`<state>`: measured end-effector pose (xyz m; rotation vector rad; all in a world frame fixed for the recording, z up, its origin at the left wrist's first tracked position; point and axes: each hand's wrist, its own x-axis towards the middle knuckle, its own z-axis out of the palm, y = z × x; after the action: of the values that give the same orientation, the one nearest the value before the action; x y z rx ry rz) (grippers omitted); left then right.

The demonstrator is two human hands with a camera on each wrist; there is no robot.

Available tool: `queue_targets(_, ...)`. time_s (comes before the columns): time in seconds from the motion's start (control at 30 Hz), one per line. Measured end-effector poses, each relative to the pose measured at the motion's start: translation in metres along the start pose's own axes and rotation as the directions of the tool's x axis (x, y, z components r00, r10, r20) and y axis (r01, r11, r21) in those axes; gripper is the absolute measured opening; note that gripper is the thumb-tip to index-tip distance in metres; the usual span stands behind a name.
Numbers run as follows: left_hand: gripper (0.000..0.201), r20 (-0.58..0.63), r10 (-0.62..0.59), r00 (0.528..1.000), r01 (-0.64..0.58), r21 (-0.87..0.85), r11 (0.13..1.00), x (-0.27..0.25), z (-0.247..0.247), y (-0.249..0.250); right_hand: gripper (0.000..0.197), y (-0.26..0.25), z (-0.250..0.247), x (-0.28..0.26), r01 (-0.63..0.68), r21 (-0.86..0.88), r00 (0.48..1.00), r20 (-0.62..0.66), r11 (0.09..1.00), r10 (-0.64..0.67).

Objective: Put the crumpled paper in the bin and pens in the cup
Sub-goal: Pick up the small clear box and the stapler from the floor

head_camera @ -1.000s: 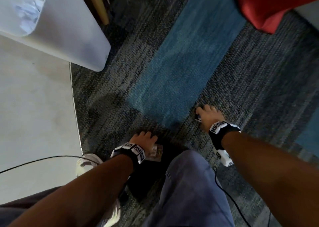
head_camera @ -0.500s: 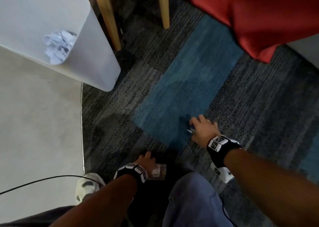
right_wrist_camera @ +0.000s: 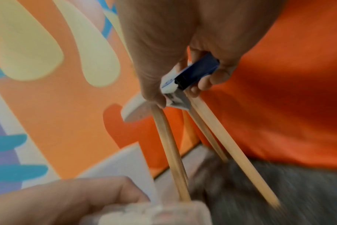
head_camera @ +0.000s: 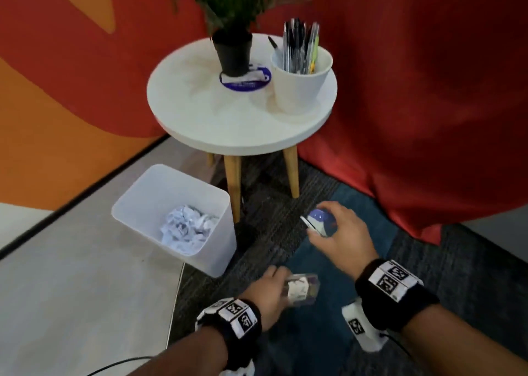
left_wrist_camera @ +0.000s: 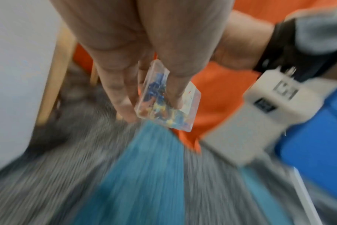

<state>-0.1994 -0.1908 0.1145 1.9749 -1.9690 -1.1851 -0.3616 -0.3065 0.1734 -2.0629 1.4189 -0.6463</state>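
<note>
A white bin [head_camera: 220, 227] stands on the floor by the table's legs with crumpled paper [head_camera: 187, 227] inside it. On the round white table [head_camera: 217, 124] a white cup [head_camera: 300, 90] holds several pens [head_camera: 300, 47]. My right hand [head_camera: 337, 232] is raised over the carpet and grips a small blue and white stapler [head_camera: 318, 221], also seen in the right wrist view as the stapler [right_wrist_camera: 192, 76]. Lower and nearer, my left hand [head_camera: 274, 287] holds a small clear plastic box [head_camera: 300, 288] of coloured pins [left_wrist_camera: 160, 99].
A potted plant [head_camera: 233, 29] stands on a blue coaster [head_camera: 257, 82] at the back of the table. A red cloth [head_camera: 428, 118] hangs to the right. Grey and blue carpet [head_camera: 328, 261] lies under my hands; smooth floor [head_camera: 71, 275] lies to the left, with a thin black cable [head_camera: 114, 365].
Both hands have risen from the carpet, the right one with the stapler and the left with the clear box. The view has tilted up, so the table and cup now show.
</note>
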Motion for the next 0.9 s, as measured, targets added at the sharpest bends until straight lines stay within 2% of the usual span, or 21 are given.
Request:
queue_targets(0.13,0.048,-0.258,0.079,0.963,-0.125,-0.168,0.978,-0.002,-0.082,0.025,0.043,-0.052,-0.034,0.061,0.134,0.063,0.974,-0.192,0.989,-0.12)
queue_targets(0.23,0.042,-0.455,0.069,0.888,-0.198,-0.242,0.95,-0.01,-0.138,0.035,0.048,-0.081,-0.047,0.101,0.143,0.059,0.949,-0.292,0.988,-0.119)
queue_targets(0.33,0.04,-0.599,-0.01,0.8,-0.226,-0.317,0.921,-0.011,-0.184,0.029,0.05,-0.102,-0.044,0.13,0.075,0.024,0.958,-0.278,0.997,-0.065)
queue_targets(0.4,0.038,-0.636,-0.083,0.767,-0.217,-0.38,0.899,-0.007,-0.209,0.024,0.051,-0.112,-0.034,0.142,0.043,-0.037,0.973,-0.224,0.998,-0.05)
queue_targets(0.5,0.032,-0.664,-0.148,0.733,-0.189,-0.407,0.893,0.005,-0.236,0.021,0.046,-0.123,-0.019,0.15,0.001,-0.227,0.991,-0.13,0.974,-0.031)
queue_targets(0.6,0.027,-0.672,-0.216,0.709,-0.133,-0.428,0.894,0.019,-0.251,0.019,0.045,-0.132,-0.01,0.154,-0.05,-0.323,0.994,-0.111,0.945,0.014)
queue_targets(0.73,0.029,-0.653,-0.294,0.698,-0.02,-0.428,0.904,0.034,-0.263,0.017,0.051,-0.139,-0.004,0.165,-0.026,-0.258,0.996,-0.091,0.966,0.003)
queue_targets(0.9,0.058,-0.646,-0.296,0.703,0.053,-0.368,0.928,0.038,-0.276,0.019,0.05,-0.145,0.005,0.167,0.042,-0.133,0.988,-0.144,0.99,-0.061)
